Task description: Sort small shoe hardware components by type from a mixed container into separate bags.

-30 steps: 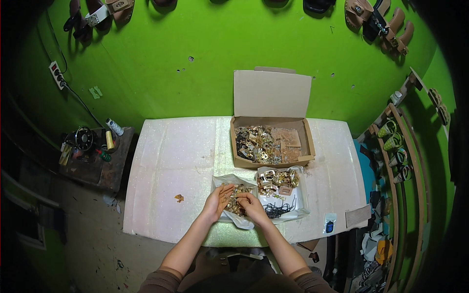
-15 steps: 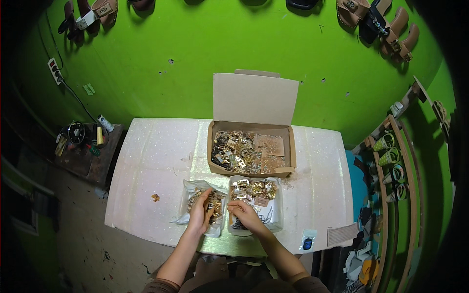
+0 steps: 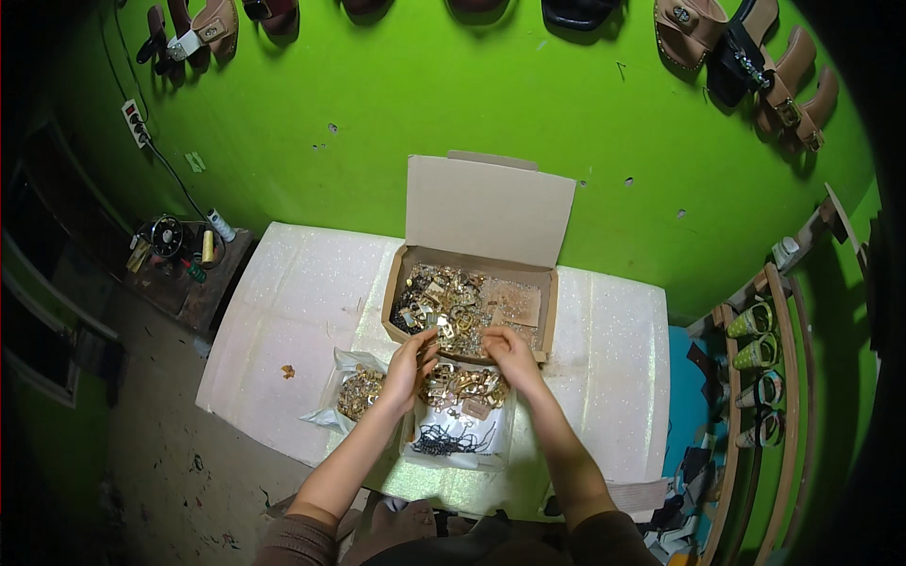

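An open cardboard box point(image 3: 478, 247) full of gold metal buckles point(image 3: 444, 302) stands on a white glittery table point(image 3: 283, 311). In front of it lie clear plastic bags with more gold buckles point(image 3: 464, 384) and dark cords point(image 3: 451, 438). My left hand point(image 3: 409, 370) rests at the box's front edge, fingers curled over the buckles in the bag. My right hand point(image 3: 511, 357) is beside it at the front wall of the box, fingers bent down onto the same pile. Whether either hand grips a piece is hidden.
A second small bag of gold parts point(image 3: 357, 391) lies left of the hands. A tiny brown scrap point(image 3: 287, 372) sits on the table's left side. Sandals point(image 3: 755, 57) hang on the green wall. A side table with spools point(image 3: 184, 255) stands at left, shoe racks point(image 3: 764, 377) at right.
Both hands have moved forward from the bags near the table's front edge up to the front of the cardboard box. The view has shifted.
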The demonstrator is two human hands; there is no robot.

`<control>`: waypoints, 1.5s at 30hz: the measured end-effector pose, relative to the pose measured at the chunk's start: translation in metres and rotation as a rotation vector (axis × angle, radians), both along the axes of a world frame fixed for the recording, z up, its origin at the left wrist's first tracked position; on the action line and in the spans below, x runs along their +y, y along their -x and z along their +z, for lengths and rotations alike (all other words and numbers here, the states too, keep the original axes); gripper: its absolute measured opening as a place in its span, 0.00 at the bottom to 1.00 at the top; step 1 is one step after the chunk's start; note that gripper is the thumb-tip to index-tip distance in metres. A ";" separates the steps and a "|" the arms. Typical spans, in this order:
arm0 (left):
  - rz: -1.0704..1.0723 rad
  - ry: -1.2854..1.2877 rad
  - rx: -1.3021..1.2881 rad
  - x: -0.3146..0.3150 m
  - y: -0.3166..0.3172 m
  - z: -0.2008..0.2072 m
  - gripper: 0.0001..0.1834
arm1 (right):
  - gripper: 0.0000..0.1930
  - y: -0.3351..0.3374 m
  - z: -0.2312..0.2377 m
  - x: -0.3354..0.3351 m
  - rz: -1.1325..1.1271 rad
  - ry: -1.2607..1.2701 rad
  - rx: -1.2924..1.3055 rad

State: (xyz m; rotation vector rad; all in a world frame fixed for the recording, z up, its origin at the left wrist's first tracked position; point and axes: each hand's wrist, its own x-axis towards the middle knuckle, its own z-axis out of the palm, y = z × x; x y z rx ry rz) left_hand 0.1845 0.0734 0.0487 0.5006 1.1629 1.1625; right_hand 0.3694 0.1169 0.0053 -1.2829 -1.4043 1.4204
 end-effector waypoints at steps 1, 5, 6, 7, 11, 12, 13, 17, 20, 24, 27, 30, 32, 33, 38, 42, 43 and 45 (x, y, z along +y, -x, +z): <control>-0.033 -0.009 -0.007 0.009 -0.003 -0.006 0.19 | 0.13 -0.004 -0.006 0.017 -0.016 -0.047 -0.024; -0.075 -0.008 0.042 0.040 -0.015 -0.027 0.21 | 0.14 -0.004 -0.021 0.065 0.082 -0.011 -0.187; -0.055 -0.013 0.045 0.047 -0.018 -0.031 0.21 | 0.15 0.001 -0.021 0.073 0.179 0.026 -0.393; -0.049 -0.011 0.050 0.052 -0.019 -0.034 0.21 | 0.16 0.005 -0.022 0.078 0.274 0.061 -0.599; -0.062 -0.007 0.030 0.071 -0.029 -0.041 0.21 | 0.15 0.010 -0.053 0.092 0.459 -0.009 -0.754; -0.063 0.004 0.034 0.073 -0.029 -0.042 0.21 | 0.17 0.011 -0.049 0.091 0.513 -0.039 -0.751; -0.063 0.016 0.038 0.076 -0.030 -0.043 0.21 | 0.17 0.014 -0.054 0.092 0.516 -0.041 -0.748; -0.035 0.028 0.022 0.082 -0.037 -0.041 0.20 | 0.26 0.020 -0.070 0.083 0.559 -0.208 -0.892; -0.023 0.033 0.015 0.082 -0.038 -0.051 0.20 | 0.26 0.025 -0.074 0.081 0.577 -0.193 -0.920; 0.029 0.038 -0.033 0.083 -0.041 -0.062 0.20 | 0.23 0.029 -0.071 0.076 0.619 -0.245 -0.953; 0.036 0.037 -0.057 0.086 -0.039 -0.064 0.20 | 0.16 0.029 -0.069 0.078 0.649 -0.199 -0.856; 0.051 0.056 -0.084 0.084 -0.040 -0.065 0.21 | 0.10 0.027 -0.077 0.080 0.757 -0.256 -0.877; 0.046 0.062 -0.080 0.084 -0.040 -0.064 0.21 | 0.07 0.027 -0.084 0.080 0.648 -0.318 -0.830; 0.040 0.066 -0.076 0.085 -0.040 -0.064 0.21 | 0.07 0.027 -0.088 0.080 0.649 -0.319 -0.832; 0.020 0.065 -0.088 0.085 -0.036 -0.067 0.21 | 0.06 0.027 -0.090 0.076 0.586 -0.319 -0.792; 0.038 0.081 -0.075 0.081 -0.035 -0.066 0.22 | 0.07 0.023 -0.078 0.078 0.552 -0.295 -0.672; 0.039 0.079 -0.075 0.081 -0.035 -0.067 0.22 | 0.07 0.021 -0.073 0.078 0.499 -0.215 -0.608; 0.057 0.065 -0.117 0.080 -0.036 -0.070 0.22 | 0.07 0.018 -0.070 0.080 0.443 -0.129 -0.542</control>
